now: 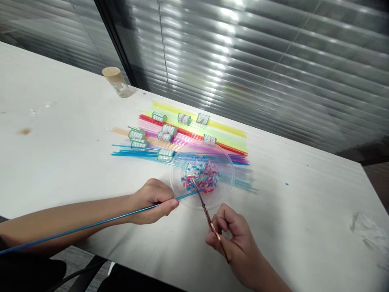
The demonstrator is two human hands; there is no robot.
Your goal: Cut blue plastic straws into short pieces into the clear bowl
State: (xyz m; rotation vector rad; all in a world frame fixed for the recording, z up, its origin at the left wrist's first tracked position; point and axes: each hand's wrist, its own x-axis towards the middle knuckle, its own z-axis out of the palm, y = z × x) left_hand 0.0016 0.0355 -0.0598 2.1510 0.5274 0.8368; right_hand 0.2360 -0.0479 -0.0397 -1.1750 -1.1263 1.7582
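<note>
My left hand is closed around a long thin blue plastic straw, pinched between thumb and fingers near its end. The straw's tip reaches over a clear round bowl. In my right hand is a pair of copper-coloured scissors, fingers closed on the handles. Their blades point into the bowl and meet the straw near its tip; whether they are closed on it I cannot make out. Inside the bowl lies a heap of short cut pieces in red, blue, white and clear.
Behind the bowl lie bundles of coloured straws with paper bands, some showing through it. A jar with a beige lid stands at the back left. Crumpled clear plastic lies at the right. Window blinds border the white table's far edge.
</note>
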